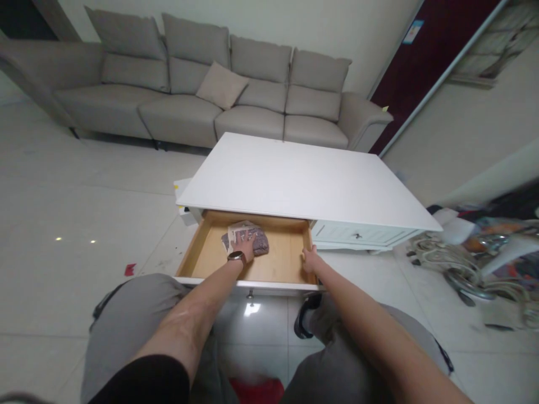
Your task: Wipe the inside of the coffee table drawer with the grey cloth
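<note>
A drawer (280, 265) with bare wooden insides is pulled out of the white coffee table (303, 177). Toward its left half lies a folded purplish-brown bundle with a pale part (261, 242); whether it is cloth or a bag I cannot tell. My left hand (244, 246), a watch on its wrist, rests on top of this bundle with fingers spread. At the drawer's right side wall, my right hand (310, 260) has its fingers closed over the edge. Part of the bundle is hidden beneath my left hand.
A second drawer (357, 234) on the right is closed. Behind the table stands a grey sofa (256, 120) with a beige cushion (222, 85). A white box (185, 213) sits by the table's left end. Cords and other clutter (450, 269) lie at right.
</note>
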The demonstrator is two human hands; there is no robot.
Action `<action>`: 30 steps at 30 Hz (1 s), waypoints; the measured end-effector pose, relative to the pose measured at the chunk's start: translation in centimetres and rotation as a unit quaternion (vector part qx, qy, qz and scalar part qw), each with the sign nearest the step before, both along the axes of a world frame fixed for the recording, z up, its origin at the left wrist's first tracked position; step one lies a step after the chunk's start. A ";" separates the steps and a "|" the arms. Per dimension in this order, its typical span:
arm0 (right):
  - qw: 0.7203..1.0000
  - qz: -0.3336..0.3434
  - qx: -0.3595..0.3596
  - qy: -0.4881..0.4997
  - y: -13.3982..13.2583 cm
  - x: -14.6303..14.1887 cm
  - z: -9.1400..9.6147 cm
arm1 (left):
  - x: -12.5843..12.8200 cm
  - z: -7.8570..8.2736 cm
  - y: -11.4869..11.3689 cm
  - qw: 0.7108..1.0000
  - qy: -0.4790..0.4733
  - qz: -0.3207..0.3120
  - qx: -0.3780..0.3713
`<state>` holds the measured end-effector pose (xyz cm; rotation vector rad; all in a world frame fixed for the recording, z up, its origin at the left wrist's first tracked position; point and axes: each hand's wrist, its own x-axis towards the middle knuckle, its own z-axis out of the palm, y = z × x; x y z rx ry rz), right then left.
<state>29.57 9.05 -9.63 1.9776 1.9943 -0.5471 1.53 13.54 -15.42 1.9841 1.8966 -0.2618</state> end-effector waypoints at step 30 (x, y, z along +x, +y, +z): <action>0.997 -0.040 0.066 -0.022 0.0 1.2 -3.9 | 14.2 -3.7 5.9 0.952 -0.158 -0.262 0.004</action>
